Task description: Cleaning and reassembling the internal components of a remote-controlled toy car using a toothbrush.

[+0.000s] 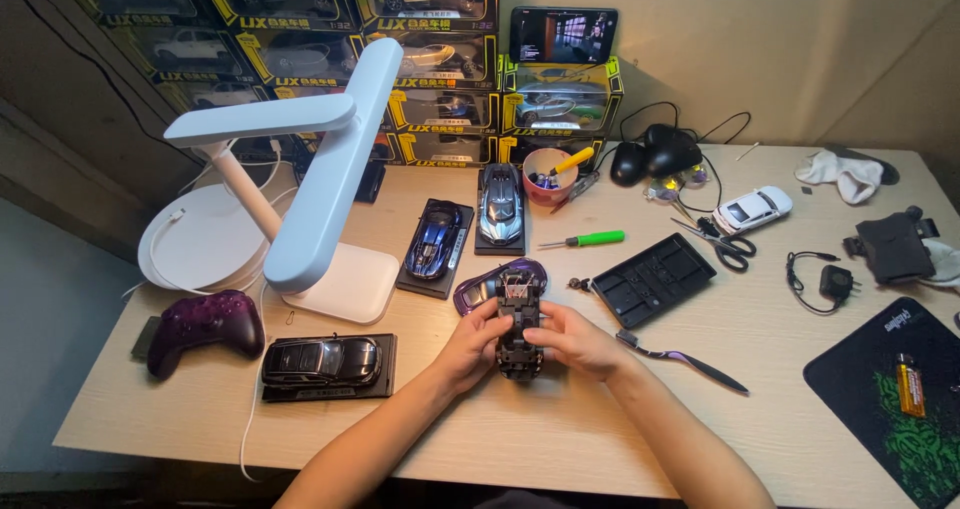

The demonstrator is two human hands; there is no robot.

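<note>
Both hands gripping a model car chassis above the surface.
The left hand (470, 344) and right hand (575, 341) clasp the dark chassis (520, 321) from either side, just in front of the purple car body shell (480, 289); a green screwdriver (585, 239) lies behind the shell.

desk: light wood-grain rectangular desk (600, 439), front edge near the camera, back edge against the wall
wall: plain beige plaster wall (780, 39) behind the desk, right part bare
left side: dark grey panelled surface (60, 119) left of the desk, in shadow
floor: dim grey strip (40, 349) below the desk's left edge, detail unclear
lamp: white plastic desk lamp with a flat bar head (330, 159), square base on the desk's left half
light: warm, even on the desktop, dimmer toward the left corner
</note>
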